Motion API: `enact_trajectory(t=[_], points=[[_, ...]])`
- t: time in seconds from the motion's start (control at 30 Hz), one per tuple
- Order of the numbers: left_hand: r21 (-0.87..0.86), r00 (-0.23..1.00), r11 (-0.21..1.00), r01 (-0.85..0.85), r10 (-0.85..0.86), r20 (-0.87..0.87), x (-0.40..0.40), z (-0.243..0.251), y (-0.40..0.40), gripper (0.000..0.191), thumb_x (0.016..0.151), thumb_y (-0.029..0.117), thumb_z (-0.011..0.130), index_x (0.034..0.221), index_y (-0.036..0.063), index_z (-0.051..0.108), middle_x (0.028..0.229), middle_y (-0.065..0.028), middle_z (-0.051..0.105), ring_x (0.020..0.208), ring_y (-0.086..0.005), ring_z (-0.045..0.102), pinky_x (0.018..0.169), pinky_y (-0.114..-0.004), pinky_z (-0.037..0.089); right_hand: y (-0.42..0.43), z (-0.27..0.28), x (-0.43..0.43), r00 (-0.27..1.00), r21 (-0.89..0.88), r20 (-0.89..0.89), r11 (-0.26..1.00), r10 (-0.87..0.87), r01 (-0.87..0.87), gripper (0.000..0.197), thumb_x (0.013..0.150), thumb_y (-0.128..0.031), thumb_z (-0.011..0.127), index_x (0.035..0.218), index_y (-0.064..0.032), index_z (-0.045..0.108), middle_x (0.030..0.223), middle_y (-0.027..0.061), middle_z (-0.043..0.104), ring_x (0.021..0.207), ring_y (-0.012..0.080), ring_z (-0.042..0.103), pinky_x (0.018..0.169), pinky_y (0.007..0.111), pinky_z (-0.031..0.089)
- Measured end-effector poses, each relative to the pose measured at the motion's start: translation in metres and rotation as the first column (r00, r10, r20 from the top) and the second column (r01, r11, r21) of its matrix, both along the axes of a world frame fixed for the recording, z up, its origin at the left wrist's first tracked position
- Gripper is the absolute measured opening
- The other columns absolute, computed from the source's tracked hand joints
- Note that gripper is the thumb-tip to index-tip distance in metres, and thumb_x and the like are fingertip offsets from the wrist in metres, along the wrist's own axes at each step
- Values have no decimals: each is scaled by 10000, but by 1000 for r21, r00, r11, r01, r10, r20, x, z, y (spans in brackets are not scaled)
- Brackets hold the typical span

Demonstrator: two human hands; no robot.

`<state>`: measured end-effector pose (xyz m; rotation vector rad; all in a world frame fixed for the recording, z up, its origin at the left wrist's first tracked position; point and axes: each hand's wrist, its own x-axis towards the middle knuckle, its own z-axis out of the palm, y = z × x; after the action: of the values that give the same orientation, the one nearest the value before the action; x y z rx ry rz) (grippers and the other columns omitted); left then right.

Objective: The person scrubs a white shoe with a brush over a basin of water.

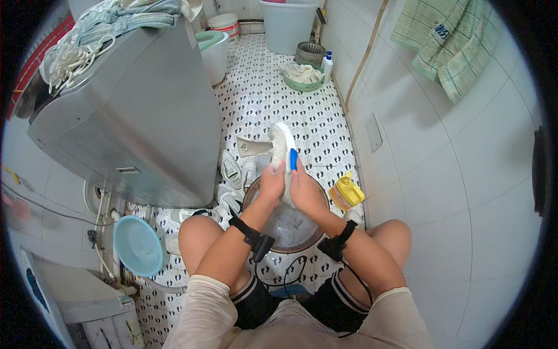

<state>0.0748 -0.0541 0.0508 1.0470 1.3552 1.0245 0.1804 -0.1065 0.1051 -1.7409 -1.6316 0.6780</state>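
Note:
Straight ahead, a white shoe point(283, 138) is held over a round basin point(301, 233) of greyish water. My left hand point(273, 181) grips the shoe by its left side, near the opening. A blue brush point(293, 159) is in my right hand point(304, 186), pressed against the side of the white sole. The shoe's tongue or flap point(253, 147) sticks out to the left. Below my hands the shoe's near end is partly hidden. Each wrist wears a black strap with a small box and a cable.
Several white shoes point(231, 169) stand left of the basin, beside a grey washing machine point(152, 118). A yellow detergent jug point(346, 193) is at its right. A light-blue basin point(137, 244) leans near pipes at left. Farther off are a green basin with cloth point(305, 86) and a pump bottle point(327, 65).

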Motion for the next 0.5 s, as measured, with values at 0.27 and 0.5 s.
enact_trajectory(t=[0.27, 0.5], points=[[35, 994, 995, -92, 90, 68, -2, 19, -13, 346, 926, 272, 562, 905, -70, 614, 789, -135, 636, 696, -167, 556, 627, -349, 443, 1, 5, -1, 999, -10, -39, 1000, 20, -20, 459, 962, -227, 368, 1349, 20, 390, 892, 318, 609, 819, 461, 612, 736, 499, 470], [42, 986, 992, -122, 116, 117, -3, 16, -7, 329, 936, 247, 553, 958, -73, 625, 826, -123, 651, 720, -146, 565, 645, -318, 452, -23, -8, -15, 1000, 9, -25, 1000, -9, 9, 468, 948, -244, 384, 1355, -13, 379, 822, 320, 611, 764, 487, 604, 720, 563, 459]])
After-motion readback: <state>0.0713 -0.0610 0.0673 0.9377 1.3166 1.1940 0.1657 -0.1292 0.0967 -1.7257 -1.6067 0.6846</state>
